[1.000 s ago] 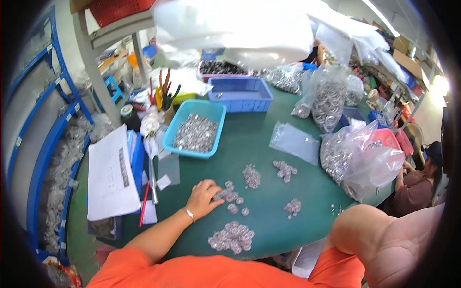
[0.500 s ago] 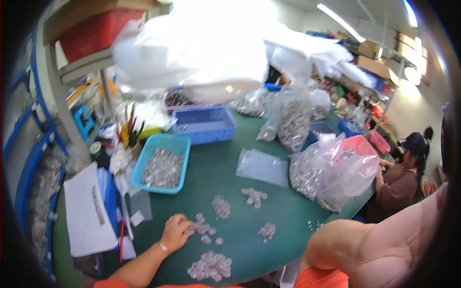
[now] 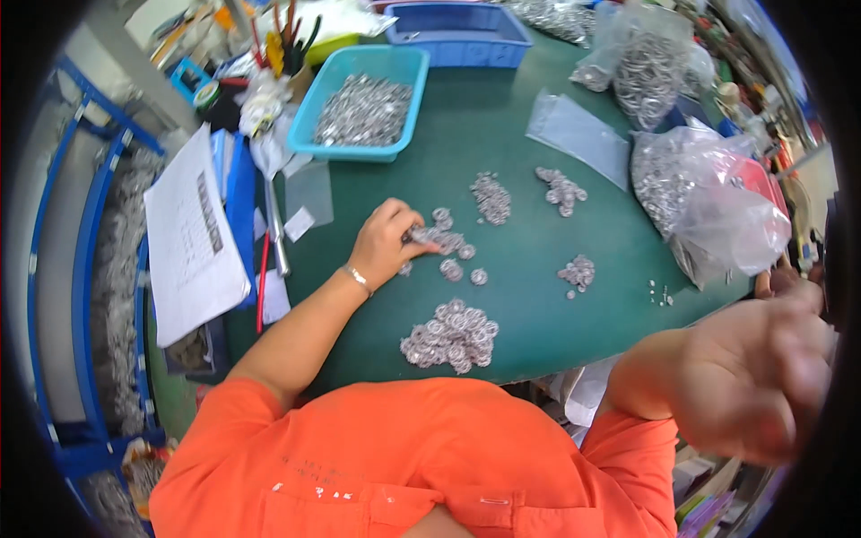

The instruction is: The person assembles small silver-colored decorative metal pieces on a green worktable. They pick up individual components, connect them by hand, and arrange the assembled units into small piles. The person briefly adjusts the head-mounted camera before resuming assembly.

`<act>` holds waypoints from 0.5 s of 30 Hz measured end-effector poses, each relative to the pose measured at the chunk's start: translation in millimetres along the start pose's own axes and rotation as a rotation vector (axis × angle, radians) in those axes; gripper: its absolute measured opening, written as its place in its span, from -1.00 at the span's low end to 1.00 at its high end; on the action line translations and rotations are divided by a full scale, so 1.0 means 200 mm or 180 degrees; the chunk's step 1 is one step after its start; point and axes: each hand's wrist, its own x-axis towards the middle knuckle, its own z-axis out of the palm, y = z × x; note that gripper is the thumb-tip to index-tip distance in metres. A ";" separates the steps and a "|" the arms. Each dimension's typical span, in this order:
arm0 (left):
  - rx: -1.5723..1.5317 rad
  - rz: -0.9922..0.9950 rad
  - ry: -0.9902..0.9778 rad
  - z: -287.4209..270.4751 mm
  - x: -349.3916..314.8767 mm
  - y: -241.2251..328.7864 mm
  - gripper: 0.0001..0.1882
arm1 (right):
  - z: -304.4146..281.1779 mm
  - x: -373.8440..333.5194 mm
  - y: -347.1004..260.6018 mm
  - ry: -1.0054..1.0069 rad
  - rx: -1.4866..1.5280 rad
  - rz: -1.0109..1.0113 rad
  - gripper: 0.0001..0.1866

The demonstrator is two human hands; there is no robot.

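Note:
My left hand (image 3: 387, 240) rests on the green table with its thumb and fingers curled around a few small round grey pieces (image 3: 446, 240) at the edge of a loose cluster. In front of my body lies a larger heap of ring-shaped grey pieces (image 3: 453, 336). Three smaller piles sit farther off: a dense pile (image 3: 491, 198), a loose pile (image 3: 561, 191) and a little pile (image 3: 578, 273) to the right. My right hand (image 3: 762, 368) is raised off the table at the right, close to the camera; blur hides how its fingers are set.
A turquoise bin (image 3: 420, 99) of metal parts stands at the back, beside a blue bin (image 3: 457, 34). Clear plastic bags (image 3: 578, 139) lie flat. A filled plastic bag (image 3: 686, 197) sits at the right edge. Papers (image 3: 197, 242) and a red pen (image 3: 262, 287) lie left.
The view has tipped downward, bringing my orange shirt into sight. My left hand has closed around pieces at the cluster. My right hand has come into view at the right.

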 end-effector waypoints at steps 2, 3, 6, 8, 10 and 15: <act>-0.0125 -0.0013 0.0083 -0.01 0.01 0.00 -0.51 | 0.10 -0.29 -0.05 -0.0770 -0.0060 0.1130 -0.91; -0.0168 -0.0031 0.0115 -0.02 0.00 0.00 -0.50 | 0.16 -0.42 -0.06 -0.1363 0.0135 0.1509 -0.79; -0.0302 0.0070 0.0224 -0.03 0.01 0.01 -0.47 | 0.26 -0.89 -0.11 -0.2525 0.0611 0.2744 -0.79; -0.0361 -0.0023 0.0211 -0.02 0.02 0.02 -0.57 | 0.28 -1.08 -0.17 -0.2926 0.0460 0.2910 -0.78; -0.0423 -0.0083 0.0280 -0.01 0.01 0.02 -0.65 | 0.31 -1.11 -0.20 -0.3265 0.0065 0.2638 -0.78; -0.0639 -0.0012 0.0720 0.02 0.02 0.05 -0.90 | 0.32 -1.16 -0.19 -0.3324 0.0129 0.2886 -0.81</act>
